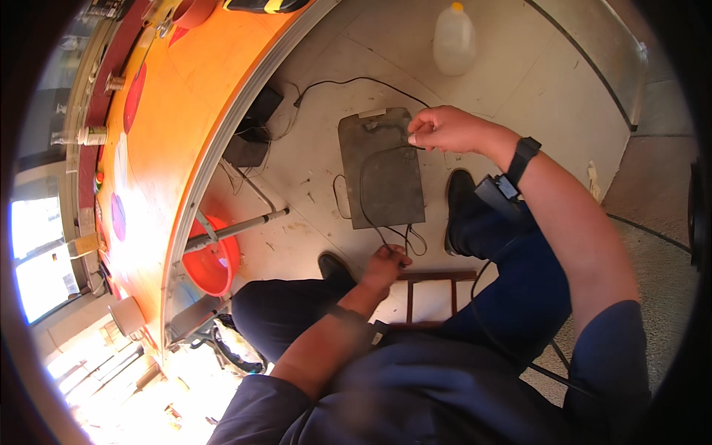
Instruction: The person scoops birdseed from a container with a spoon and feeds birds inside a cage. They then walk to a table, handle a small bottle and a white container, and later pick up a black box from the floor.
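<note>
A thin dark cable (pixel 362 182) runs in a loose curve between my two hands. My right hand (pixel 449 129), stretched out over the far end of a flat dark grey panel or case (pixel 393 189), pinches one part of it. Closer to my body, my left hand (pixel 383 268) is closed around another part, just off the panel's near edge. A small loop of the cable (pixel 419 241) hangs beside the left fingers. The panel lies on the floor between my feet, and its exact kind cannot be made out. Whatever sits inside the left fist is hidden.
An orange table (pixel 174 96) with a metal edge curves along the left. Beneath it are a red basin (pixel 215 259), a metal table leg (pixel 245 228) and black boxes (pixel 252 130). A translucent jug (pixel 454 43) stands at the back. A low reddish-brown frame (pixel 437 276) sits between my knees.
</note>
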A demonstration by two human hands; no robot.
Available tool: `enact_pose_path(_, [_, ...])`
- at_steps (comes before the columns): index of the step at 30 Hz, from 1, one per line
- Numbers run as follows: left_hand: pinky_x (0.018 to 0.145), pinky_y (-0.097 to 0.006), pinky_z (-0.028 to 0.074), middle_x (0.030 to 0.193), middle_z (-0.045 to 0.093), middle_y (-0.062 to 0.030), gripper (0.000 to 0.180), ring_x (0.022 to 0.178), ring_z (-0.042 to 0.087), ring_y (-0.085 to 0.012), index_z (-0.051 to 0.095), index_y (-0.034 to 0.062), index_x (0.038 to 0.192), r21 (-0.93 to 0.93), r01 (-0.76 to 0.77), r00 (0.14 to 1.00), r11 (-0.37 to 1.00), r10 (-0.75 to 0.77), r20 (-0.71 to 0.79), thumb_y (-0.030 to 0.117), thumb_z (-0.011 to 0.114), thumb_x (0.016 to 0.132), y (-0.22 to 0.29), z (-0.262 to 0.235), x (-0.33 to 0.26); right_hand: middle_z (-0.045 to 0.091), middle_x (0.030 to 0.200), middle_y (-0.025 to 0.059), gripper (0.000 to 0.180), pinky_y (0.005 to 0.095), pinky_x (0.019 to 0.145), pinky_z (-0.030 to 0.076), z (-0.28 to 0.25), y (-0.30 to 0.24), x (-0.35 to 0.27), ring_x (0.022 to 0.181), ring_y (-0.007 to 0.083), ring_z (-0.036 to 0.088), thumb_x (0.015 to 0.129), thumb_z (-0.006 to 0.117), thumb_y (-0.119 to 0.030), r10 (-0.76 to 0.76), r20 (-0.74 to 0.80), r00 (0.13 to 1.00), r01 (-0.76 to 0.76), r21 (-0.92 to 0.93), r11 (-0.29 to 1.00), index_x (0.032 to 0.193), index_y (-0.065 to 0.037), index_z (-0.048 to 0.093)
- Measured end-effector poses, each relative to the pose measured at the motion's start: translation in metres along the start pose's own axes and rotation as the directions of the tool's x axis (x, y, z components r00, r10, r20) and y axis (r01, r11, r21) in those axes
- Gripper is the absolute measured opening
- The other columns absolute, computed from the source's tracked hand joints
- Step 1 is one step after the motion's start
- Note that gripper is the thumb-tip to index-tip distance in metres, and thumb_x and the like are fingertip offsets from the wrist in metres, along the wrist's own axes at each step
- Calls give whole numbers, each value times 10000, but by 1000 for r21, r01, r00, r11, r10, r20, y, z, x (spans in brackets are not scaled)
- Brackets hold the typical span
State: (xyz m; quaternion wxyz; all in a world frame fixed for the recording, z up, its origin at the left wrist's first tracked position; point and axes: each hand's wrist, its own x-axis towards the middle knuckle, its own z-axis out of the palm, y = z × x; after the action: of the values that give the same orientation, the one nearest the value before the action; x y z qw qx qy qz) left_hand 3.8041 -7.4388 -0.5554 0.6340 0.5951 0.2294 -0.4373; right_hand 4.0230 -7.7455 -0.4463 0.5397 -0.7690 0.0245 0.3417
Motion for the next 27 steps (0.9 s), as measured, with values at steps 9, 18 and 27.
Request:
enact_pose_path(9, [804,-312,516,903,731,-93,206,864,670,-170,632,25,1138,374,-227,937,899,306,-167,189,586,1023,67,0,-9,689,1234,179,564,396,956,529,25,38,20,1135,331,667,885,738,-439,-44,-346,937,-75,-324,943,1298,-64,655])
enact_pose_path(18, [838,-479,552,987,723,-177,203,944,685,-401,688,122,1104,801,-485,836,351,456,306,206,567,963,41,8,-10,732,1075,97,303,443,851,548,63,29,14,1008,353,679,885,587,-385,90,-40,995,-99,-457,884,1027,-178,758])
enact_pose_path(27, [860,-489,546,1008,725,-220,242,960,698,-392,698,74,1090,504,-54,784,862,350,-513,248,616,945,65,-67,31,717,1082,205,484,444,879,534,73,105,46,1008,391,674,946,541,-428,211,-296,932,-252,-107,962,1153,-16,688])
